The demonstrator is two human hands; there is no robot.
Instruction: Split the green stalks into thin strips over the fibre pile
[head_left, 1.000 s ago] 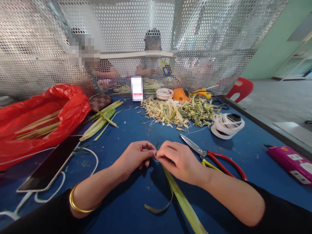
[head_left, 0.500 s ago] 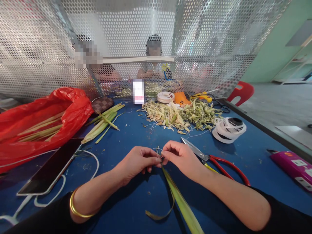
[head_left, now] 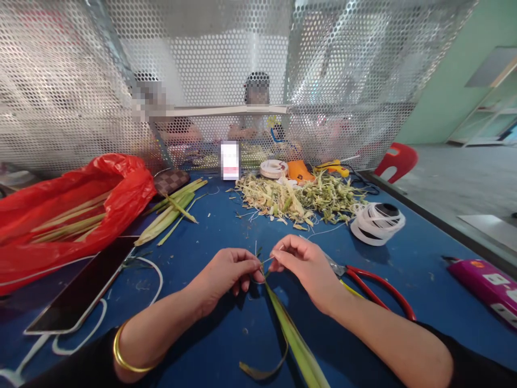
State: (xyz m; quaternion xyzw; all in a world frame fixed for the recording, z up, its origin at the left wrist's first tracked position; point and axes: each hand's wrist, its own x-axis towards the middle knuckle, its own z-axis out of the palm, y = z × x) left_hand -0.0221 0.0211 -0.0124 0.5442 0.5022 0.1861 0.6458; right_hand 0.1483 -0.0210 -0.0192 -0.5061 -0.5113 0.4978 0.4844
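The tip of the long leaf (head_left: 294,339) is pinched between thumb and fingers of the left hand (head_left: 224,275), apparently so that it is kept steady, while a thin white thread (head_left: 268,260) is clamped in the fingertips of the right hand (head_left: 305,264), seemingly to be held taut against it. The leaf's body is left resting towards the wearer, perhaps to keep its weight off the pinch. Right of the leaf, red-handled scissors (head_left: 340,269) are laid within easy reach, with a spool (head_left: 369,223) farther out. Beyond it, scraps (head_left: 278,199) are heaped, presumably out of the way; to its left, a red bag (head_left: 125,175) is left gaping, giving access to its strips. One held leaf, one pair of scissors, one spool, one heap and one bag are counted; the bagged strips overlap too much for counting.
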